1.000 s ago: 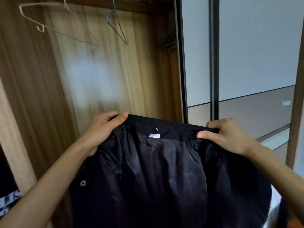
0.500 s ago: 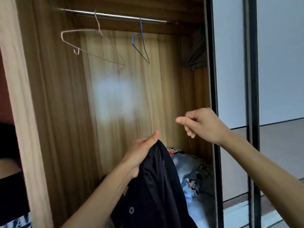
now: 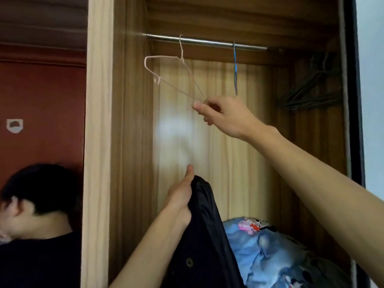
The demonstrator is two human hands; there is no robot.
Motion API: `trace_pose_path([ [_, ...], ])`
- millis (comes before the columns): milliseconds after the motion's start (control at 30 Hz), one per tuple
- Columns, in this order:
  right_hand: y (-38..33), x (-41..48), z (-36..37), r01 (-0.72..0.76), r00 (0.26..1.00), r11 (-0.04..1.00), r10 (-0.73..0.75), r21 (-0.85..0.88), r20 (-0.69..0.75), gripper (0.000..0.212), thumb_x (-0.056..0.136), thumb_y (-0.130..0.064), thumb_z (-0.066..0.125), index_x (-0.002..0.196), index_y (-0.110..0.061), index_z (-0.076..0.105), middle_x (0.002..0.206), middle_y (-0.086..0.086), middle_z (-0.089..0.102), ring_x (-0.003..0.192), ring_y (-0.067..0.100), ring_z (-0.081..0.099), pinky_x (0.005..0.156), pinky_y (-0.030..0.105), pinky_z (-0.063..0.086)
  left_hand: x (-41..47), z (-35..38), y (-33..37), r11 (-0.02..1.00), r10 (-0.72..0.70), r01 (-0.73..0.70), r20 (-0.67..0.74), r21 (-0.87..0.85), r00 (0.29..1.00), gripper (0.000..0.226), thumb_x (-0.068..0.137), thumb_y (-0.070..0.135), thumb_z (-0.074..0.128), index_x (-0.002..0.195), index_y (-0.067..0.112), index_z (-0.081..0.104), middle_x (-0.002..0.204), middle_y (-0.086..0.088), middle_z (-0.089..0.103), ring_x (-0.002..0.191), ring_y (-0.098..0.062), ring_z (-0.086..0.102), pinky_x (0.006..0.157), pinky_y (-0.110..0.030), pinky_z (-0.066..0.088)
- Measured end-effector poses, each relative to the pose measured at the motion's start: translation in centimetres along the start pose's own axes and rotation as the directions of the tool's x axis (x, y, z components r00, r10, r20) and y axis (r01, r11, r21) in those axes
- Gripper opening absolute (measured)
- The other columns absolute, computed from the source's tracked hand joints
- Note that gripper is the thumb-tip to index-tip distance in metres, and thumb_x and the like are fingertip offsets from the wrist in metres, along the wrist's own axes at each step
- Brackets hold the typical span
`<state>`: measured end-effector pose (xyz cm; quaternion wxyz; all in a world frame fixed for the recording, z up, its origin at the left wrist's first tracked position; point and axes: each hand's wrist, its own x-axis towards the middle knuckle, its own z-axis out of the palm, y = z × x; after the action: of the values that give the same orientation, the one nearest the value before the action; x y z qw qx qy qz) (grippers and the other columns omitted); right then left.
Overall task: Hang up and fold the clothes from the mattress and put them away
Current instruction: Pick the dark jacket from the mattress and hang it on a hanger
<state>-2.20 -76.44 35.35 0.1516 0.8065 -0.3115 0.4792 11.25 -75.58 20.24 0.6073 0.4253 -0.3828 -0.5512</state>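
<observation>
My left hand (image 3: 180,197) grips a black garment (image 3: 204,238) by its top edge, low in the open wardrobe. The cloth hangs down out of view. My right hand (image 3: 223,114) is raised and pinches the lower right corner of a pale pink wire hanger (image 3: 166,67). That hanger still hooks over the metal rail (image 3: 205,41) at the top of the wardrobe. A blue wire hanger (image 3: 235,69) hangs edge-on from the same rail, just right of my right hand.
A blue patterned bundle of fabric (image 3: 270,252) lies on the wardrobe floor at the right. Several dark hangers (image 3: 311,90) cluster at the rail's right end. Another person (image 3: 37,215) stands at the left beside the wardrobe's side panel (image 3: 97,142). A sliding door frame (image 3: 353,100) borders the right.
My right hand let go of the black garment, rose and took the pink hanger's corner. The garment now hangs bunched from my left hand alone. The view tilted up and left.
</observation>
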Motion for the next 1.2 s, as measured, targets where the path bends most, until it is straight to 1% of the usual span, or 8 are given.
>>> trace_pose_path([
  [233, -5.0, 10.5, 7.2, -0.066, 0.990, 0.985, 0.085, 0.161, -0.110, 0.064, 0.092, -0.070, 0.034, 0.073, -0.014, 0.057, 0.064, -0.003, 0.050, 0.061, 0.014, 0.050, 0.063, 0.033, 0.042, 4.0, -0.8, 0.1, 0.994, 0.005, -0.012, -0.065, -0.105, 0.998, 0.101, 0.067, 0.087, 0.054, 0.134, 0.012, 0.057, 0.122, -0.013, 0.067, 0.107, -0.032, 0.066, 0.097, -0.046, 0.054],
  [433, -6.2, 16.5, 8.9, -0.264, 0.955, 0.888, 0.295, 0.375, -0.027, 0.072, 0.076, -0.080, 0.040, 0.096, -0.018, 0.069, 0.112, 0.005, 0.069, 0.111, 0.025, 0.058, 0.103, 0.041, 0.042, 5.4, 0.3, -1.1, 0.987, 0.059, -0.058, 0.006, -0.153, 0.998, 0.100, 0.042, 0.094, 0.062, 0.103, 0.015, 0.070, 0.107, -0.008, 0.073, 0.100, -0.029, 0.069, 0.091, -0.042, 0.057],
  [533, -6.3, 17.6, 9.0, -0.272, 0.953, 0.891, 0.301, 0.362, -0.024, 0.042, 0.084, -0.064, 0.052, 0.075, -0.026, 0.068, 0.095, -0.003, 0.069, 0.104, 0.018, 0.059, 0.101, 0.032, 0.043, 4.9, 0.9, -1.0, 0.985, 0.107, -0.099, 0.048, -0.144, 0.993, 0.063, 0.085, 0.072, 0.053, 0.080, 0.010, 0.062, 0.092, -0.009, 0.069, 0.089, -0.027, 0.068, 0.076, -0.029, 0.055],
  [600, -6.3, 17.8, 9.0, -0.264, 0.959, 0.871, 0.282, 0.415, 0.018, 0.042, 0.085, -0.059, 0.054, 0.092, -0.022, 0.072, 0.095, -0.008, 0.070, 0.095, 0.009, 0.063, 0.084, 0.019, 0.049, 4.6, 0.8, -0.7, 0.982, 0.137, -0.134, 0.011, -0.137, 0.991, 0.055, 0.093, 0.062, 0.050, 0.079, 0.010, 0.060, 0.088, -0.011, 0.068, 0.085, -0.027, 0.068, 0.070, -0.028, 0.054],
  [667, -7.1, 17.1, 8.9, -0.260, 0.964, 0.860, 0.259, 0.439, 0.065, 0.035, 0.094, -0.048, 0.049, 0.090, -0.018, 0.066, 0.080, -0.008, 0.065, 0.076, 0.005, 0.059, 0.064, 0.016, 0.043, 4.6, 0.5, -0.6, 0.981, 0.135, -0.136, -0.012, -0.137, 0.991, 0.058, 0.093, 0.061, 0.052, 0.085, 0.005, 0.065, 0.097, -0.015, 0.074, 0.091, -0.031, 0.071, 0.079, -0.034, 0.059],
  [933, -6.9, 17.7, 6.3, -0.290, 0.927, 0.753, 0.375, 0.590, -0.022, 0.028, 0.093, -0.034, 0.050, 0.076, -0.014, 0.061, 0.066, 0.002, 0.067, 0.057, 0.015, 0.064, 0.061, 0.029, 0.058, 4.1, 0.0, -0.4, 0.980, 0.116, -0.120, -0.034, -0.160, 0.993, 0.055, 0.092, 0.063, 0.053, 0.081, 0.009, 0.058, 0.089, -0.007, 0.067, 0.083, -0.025, 0.067, 0.087, -0.040, 0.057],
  [1067, -5.2, 17.8, 3.9, -0.492, 0.864, 0.686, 0.458, 0.536, 0.207, 0.016, 0.095, -0.013, 0.035, 0.092, -0.013, 0.050, 0.056, -0.005, 0.061, 0.061, 0.009, 0.070, 0.071, 0.026, 0.056, 3.7, -0.2, -0.1, 0.983, 0.124, -0.129, -0.047, -0.133, 0.991, 0.052, 0.093, 0.063, 0.050, 0.084, 0.012, 0.053, 0.087, -0.008, 0.056, 0.078, -0.023, 0.055, 0.079, -0.036, 0.054],
  [1200, -2.8, 18.1, 2.6, -0.425, 0.843, 0.659, 0.538, 0.620, 0.006, 0.022, 0.099, -0.011, 0.035, 0.089, -0.013, 0.054, 0.064, -0.001, 0.055, 0.043, 0.008, 0.048, 0.051, 0.021, 0.046, 3.5, -0.2, 0.0, 0.980, 0.133, -0.136, -0.031, -0.145, 0.991, 0.050, 0.094, 0.061, 0.049, 0.086, 0.012, 0.052, 0.087, -0.008, 0.054, 0.078, -0.023, 0.052, 0.072, -0.033, 0.047],
])
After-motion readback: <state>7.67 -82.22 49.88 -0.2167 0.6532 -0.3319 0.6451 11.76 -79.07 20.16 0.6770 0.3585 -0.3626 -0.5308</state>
